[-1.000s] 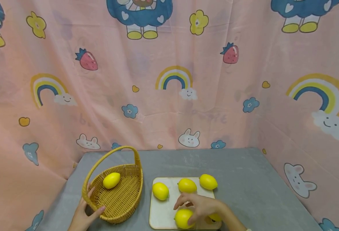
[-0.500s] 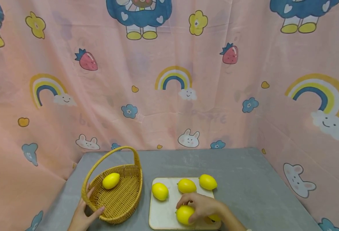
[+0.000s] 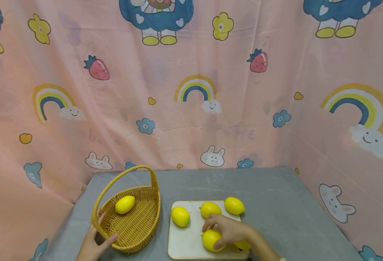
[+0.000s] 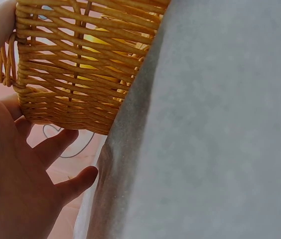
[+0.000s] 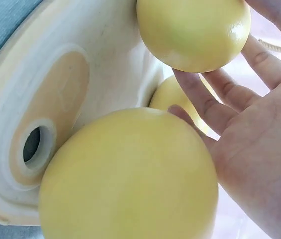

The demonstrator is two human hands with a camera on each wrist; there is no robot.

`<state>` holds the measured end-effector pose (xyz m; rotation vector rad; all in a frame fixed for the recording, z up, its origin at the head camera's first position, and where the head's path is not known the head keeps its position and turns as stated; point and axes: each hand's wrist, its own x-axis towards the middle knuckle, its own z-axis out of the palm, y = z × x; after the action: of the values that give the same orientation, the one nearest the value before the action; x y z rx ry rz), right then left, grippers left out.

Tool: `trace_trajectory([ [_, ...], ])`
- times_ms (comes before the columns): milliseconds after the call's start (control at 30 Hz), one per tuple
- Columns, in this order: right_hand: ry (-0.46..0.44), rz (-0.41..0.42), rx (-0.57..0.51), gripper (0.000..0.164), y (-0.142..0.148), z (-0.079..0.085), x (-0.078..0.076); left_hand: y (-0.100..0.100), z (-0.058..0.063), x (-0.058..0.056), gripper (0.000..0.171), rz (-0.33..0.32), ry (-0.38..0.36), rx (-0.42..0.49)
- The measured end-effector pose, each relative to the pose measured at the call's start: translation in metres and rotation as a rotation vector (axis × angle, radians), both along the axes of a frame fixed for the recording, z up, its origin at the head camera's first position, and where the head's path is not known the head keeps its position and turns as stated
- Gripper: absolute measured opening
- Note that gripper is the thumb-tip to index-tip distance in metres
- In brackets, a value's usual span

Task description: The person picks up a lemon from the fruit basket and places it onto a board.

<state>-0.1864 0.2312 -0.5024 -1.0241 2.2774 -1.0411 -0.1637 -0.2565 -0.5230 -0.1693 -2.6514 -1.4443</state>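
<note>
My left hand [image 3: 95, 239] holds the near left end of a wicker basket [image 3: 136, 228], its thumb and a finger at the rim on either side of the handle's foot. In the left wrist view, other fingers are spread beside the woven wall [image 4: 75, 74]. One yellow lemon [image 3: 125, 204] lies inside. Over a white cutting board [image 3: 186, 246], my right hand [image 3: 230, 230] grips a lemon [image 3: 211, 240] between thumb and curled fingers; the same lemon [image 5: 193, 35] shows at the top of the right wrist view. Another lemon [image 5: 130, 174] lies beneath the wrist, mostly hidden in the head view.
Further lemons lie at the board's left [image 3: 180, 216], a lemon at its back [image 3: 210, 209], and a lemon at its back right corner [image 3: 234, 205]. The board has a hole [image 5: 32, 144] near one end. A pink printed curtain [image 3: 191, 137] surrounds the grey table [image 3: 276, 203].
My right hand's fingers have closed round the lemon, which has shifted slightly right and away from me. The left hand and basket have stayed in place.
</note>
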Motion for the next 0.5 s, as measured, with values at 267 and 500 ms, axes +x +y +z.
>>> trace_trajectory([
  [267,-0.079,-0.075,-0.038,0.044,-0.016,0.034,0.019,0.0,0.0,0.0,0.089,-0.002,0.005,0.011],
  [500,-0.026,-0.1,-0.029,0.049,-0.017,0.039,0.016,0.0,0.001,0.0,0.089,-0.001,-0.003,0.017],
])
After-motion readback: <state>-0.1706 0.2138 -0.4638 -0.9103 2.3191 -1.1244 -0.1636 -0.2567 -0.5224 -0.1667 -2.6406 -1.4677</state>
